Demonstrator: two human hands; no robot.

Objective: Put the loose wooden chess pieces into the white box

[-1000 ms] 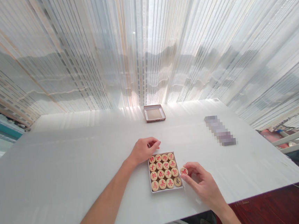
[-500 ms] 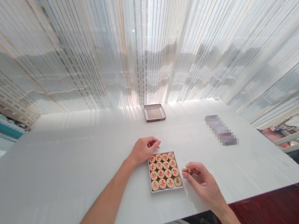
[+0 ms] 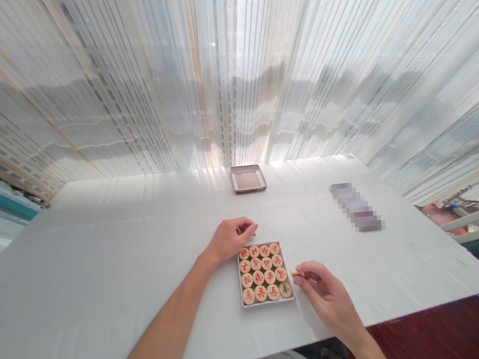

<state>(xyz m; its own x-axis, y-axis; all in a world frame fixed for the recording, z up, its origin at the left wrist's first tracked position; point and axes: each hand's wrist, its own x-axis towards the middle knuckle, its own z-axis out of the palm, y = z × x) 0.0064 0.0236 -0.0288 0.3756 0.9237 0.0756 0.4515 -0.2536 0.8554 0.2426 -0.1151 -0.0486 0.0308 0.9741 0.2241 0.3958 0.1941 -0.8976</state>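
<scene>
A shallow white box (image 3: 268,302) near the table's front edge is filled with several round wooden chess discs (image 3: 263,273) marked in red, one at the lower right in black. My left hand (image 3: 229,239) rests curled at the box's far left corner, fingertips touching its rim. My right hand (image 3: 325,292) sits just right of the box and pinches one wooden disc (image 3: 295,273) on edge between thumb and fingers.
A white table (image 3: 104,258) stretches out before striped sheer curtains. The box's brown-rimmed lid (image 3: 248,179) lies at the far middle. A blurred flat object (image 3: 356,207) lies to the right. Dark red floor shows at the lower right.
My right hand has tilted the disc from face-up to edge-on and drawn it slightly closer into the fingers. The left hand has stayed put.
</scene>
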